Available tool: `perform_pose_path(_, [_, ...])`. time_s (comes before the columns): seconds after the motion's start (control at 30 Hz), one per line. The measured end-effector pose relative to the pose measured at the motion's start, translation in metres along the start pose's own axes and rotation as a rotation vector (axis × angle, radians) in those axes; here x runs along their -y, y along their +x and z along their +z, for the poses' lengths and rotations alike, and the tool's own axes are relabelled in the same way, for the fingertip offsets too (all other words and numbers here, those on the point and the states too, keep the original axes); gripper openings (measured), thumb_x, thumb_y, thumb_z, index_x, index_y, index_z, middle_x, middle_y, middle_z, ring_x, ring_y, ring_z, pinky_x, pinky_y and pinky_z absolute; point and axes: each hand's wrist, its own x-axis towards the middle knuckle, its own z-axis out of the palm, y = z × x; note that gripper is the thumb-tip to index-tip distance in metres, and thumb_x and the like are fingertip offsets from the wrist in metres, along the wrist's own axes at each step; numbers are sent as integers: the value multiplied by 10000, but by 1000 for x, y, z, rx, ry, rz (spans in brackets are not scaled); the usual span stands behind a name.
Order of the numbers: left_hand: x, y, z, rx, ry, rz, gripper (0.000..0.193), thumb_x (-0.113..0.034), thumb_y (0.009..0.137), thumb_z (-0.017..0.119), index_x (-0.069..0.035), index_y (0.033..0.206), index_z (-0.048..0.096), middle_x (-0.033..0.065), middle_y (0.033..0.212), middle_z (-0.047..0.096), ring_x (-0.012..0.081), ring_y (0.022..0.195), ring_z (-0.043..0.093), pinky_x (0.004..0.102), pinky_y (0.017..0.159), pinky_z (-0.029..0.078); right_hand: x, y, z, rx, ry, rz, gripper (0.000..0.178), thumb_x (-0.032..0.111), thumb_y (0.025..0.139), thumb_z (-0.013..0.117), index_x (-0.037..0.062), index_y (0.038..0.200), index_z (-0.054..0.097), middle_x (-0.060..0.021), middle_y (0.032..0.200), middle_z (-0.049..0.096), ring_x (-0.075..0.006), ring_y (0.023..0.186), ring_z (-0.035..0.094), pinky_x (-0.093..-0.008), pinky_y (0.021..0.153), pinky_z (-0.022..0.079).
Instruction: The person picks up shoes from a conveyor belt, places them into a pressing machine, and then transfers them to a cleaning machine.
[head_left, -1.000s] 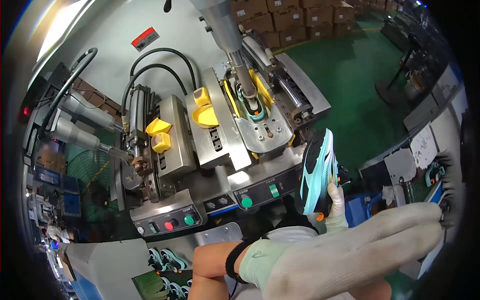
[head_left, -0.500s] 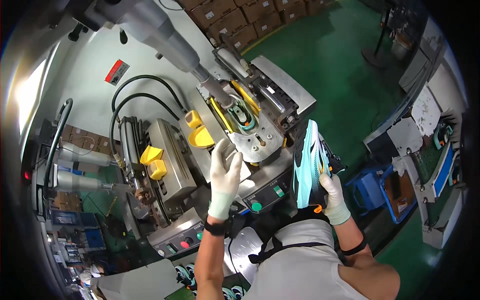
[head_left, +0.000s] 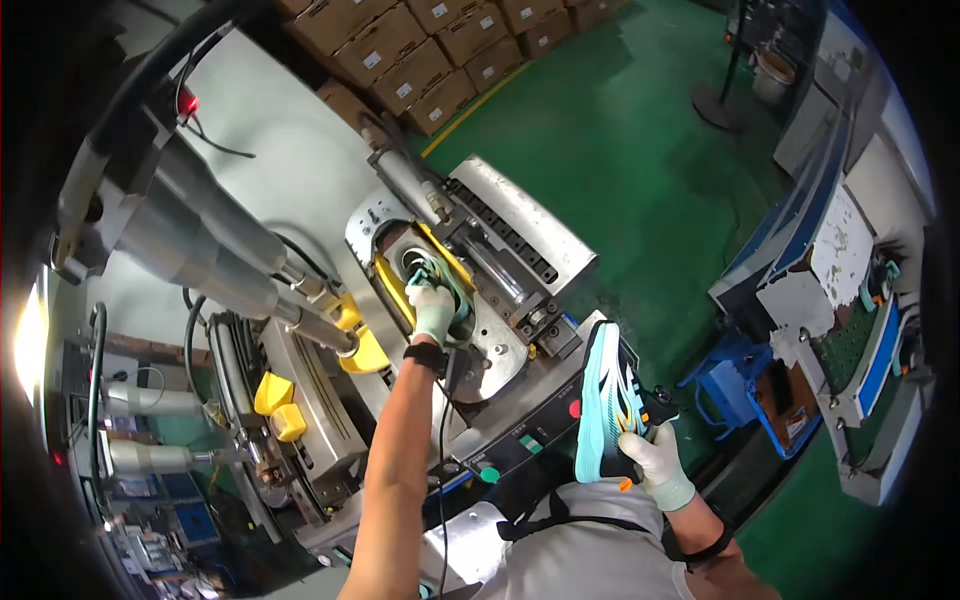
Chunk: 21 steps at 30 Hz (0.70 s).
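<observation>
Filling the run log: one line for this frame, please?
left hand: on shoe in press | right hand: holding turquoise shoe, sole up | machine: open

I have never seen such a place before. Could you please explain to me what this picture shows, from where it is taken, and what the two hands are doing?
The picture comes from a wide-angle camera worn on a person's head, looking down, so straight edges bend near the rim. The person stands at a large grey metal machine with yellow pads, hoses and coloured buttons on its front panel. The gloved left hand reaches forward into the machine's round opening and rests on a teal shoe seated there. The gloved right hand holds a second teal shoe upright by its lower end, beside the body. Behind the machine are stacked cardboard boxes on a green floor. To the right stands a blue rack; its contents are too small to tell.
</observation>
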Motion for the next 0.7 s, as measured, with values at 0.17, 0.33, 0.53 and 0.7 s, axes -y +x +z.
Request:
perform_pose_path(0.17, [-17,-28,-94,397,-432,35,134,-119,939,522,-27,979,612,32,829,618,162,695,613,335,571,511,6,15,15,49,-206,-36,459,45,813,655,15,1263,570,-45,1147,634,-145,1023,604,-310,899,491])
perform_pose_path(0.33, [16,-154,-169,129,-523,114,253,-176,1013,502,-2,1194,539,35,1049,579,105,925,540,264,845,474,28,54,94,253,-431,-197,527,61,871,663,-21,1358,479,-94,1240,594,-157,1090,582,-314,960,474])
perform_pose_path(0.53, [72,-320,-270,310,-582,22,213,-38,920,516,47,1115,500,141,976,569,210,818,554,347,738,485,-6,241,195,570,-693,-1,409,199,874,713,-31,1158,528,-143,1122,654,-193,995,644,-317,852,532])
perform_pose_path(0.7, [165,-443,-278,341,-386,-299,336,-126,929,524,42,1218,495,132,905,615,221,771,625,352,738,519,-120,346,253,89,-1607,-414,447,264,852,660,-24,1174,542,-267,1099,665,-416,1067,639,-475,913,510])
